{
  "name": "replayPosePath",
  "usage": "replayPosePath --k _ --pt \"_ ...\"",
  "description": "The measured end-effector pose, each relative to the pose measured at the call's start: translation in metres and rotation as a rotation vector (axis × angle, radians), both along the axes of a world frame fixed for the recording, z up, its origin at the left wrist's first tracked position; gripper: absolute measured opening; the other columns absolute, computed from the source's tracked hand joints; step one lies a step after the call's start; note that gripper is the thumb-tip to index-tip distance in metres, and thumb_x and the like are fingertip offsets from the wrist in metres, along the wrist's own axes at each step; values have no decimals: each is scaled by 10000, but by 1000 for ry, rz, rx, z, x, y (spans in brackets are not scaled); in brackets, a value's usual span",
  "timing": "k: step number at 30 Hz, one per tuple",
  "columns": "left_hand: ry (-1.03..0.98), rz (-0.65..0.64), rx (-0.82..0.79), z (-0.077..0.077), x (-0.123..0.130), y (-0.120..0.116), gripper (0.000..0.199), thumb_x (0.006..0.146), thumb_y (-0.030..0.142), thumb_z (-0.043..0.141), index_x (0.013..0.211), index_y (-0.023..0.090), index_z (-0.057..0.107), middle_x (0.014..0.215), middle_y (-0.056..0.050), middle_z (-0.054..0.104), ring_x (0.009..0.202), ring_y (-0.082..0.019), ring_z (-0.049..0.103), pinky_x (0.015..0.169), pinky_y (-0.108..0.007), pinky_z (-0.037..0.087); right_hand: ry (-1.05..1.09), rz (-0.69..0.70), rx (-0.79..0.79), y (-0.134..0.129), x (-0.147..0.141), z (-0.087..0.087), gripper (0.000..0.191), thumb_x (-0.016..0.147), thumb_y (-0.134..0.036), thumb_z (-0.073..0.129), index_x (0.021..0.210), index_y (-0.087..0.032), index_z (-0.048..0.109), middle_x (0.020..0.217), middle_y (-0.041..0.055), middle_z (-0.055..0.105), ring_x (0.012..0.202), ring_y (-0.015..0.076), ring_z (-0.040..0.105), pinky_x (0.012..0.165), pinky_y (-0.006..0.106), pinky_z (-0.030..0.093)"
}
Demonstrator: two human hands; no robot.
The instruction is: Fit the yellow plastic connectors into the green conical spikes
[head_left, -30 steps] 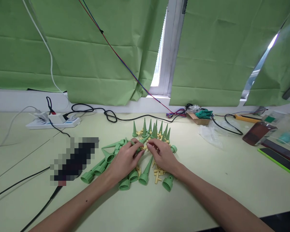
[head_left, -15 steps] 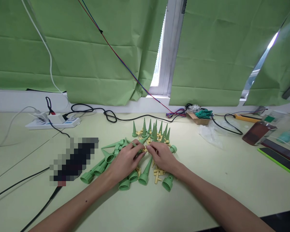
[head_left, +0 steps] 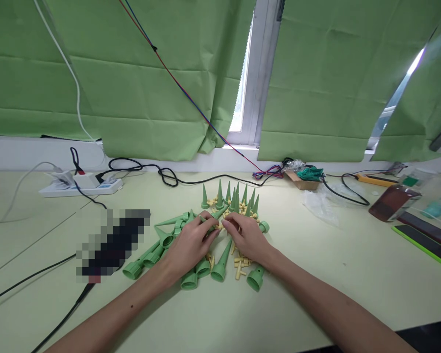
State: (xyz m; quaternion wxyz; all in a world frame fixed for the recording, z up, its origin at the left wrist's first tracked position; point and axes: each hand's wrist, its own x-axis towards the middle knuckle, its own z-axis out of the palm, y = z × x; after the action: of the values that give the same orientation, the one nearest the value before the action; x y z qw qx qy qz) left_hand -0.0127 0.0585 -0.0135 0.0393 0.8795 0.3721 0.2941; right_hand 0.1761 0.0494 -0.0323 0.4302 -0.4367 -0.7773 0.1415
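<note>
**Yellow fitting caught crosswise between two sets of fingertips**

The left hand (head_left: pixel 191 240) has finger and thumb closed on a small yellow fitting (head_left: pixel 221 226). The right hand (head_left: pixel 250 238) is curled at its other end; whether it grips or merely touches, I cannot tell. The fitting appears to lie across, its long axis roughly parallel to the far edge of the table (head_left: pixel 224 323), and neither hand is clearly nearer.

So it sits right of the left fingertips and left of the right ones. Beyond the hands, upright green spikes (head_left: pixel 220 196) stand toward the far edge. Lying green spikes (head_left: pixel 158 249) spread toward the left edge, and loose yellow fittings (head_left: pixel 238 271) lie toward the near edge.
</note>
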Motion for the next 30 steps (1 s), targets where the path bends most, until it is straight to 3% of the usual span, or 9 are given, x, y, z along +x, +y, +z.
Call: replayPosePath --k 3,5,10,16,30 --pt "1 38 4 0 0 1 179 966 234 438 986 194 611 981 -43 577 709 -141 580 638 -256 454 43 53 24 1 1 -2 178 979 -295 494 1092 -193 586 925 52 663 745 165 591 645 273 440" --pt "3 50 0 -1 0 2 177 966 235 441 988 194 612 982 -42 578 716 -144 582 642 -258 454 41 80 44 1 1 -3 189 969 -268 507 1125 -190 580 1001 71 660 775 174 598 679 288 463" --pt "-10 23 -19 -3 0 3 170 974 243 443 999 197 605 987 -37 573 727 -140 581 649 -253 448 9 119 70 2 2 -4 125 968 -205 486 1033 -189 591 958 66 641 819 183 593 744 306 476" --pt "1 15 -23 -3 0 2 167 977 254 440 998 198 596 993 -39 567 718 -139 572 629 -252 435 0 103 73 3 1 -3 107 974 -224 476 927 -197 569 850 38 615 772 174 574 704 287 453" --pt "6 -8 -43 -3 0 0 170 973 240 420 965 189 582 1001 -51 555 667 -128 551 602 -258 434 -100 2 -12 3 0 -1 380 1007 -324 431 649 -199 410 621 -24 491 570 123 438 551 253 307"
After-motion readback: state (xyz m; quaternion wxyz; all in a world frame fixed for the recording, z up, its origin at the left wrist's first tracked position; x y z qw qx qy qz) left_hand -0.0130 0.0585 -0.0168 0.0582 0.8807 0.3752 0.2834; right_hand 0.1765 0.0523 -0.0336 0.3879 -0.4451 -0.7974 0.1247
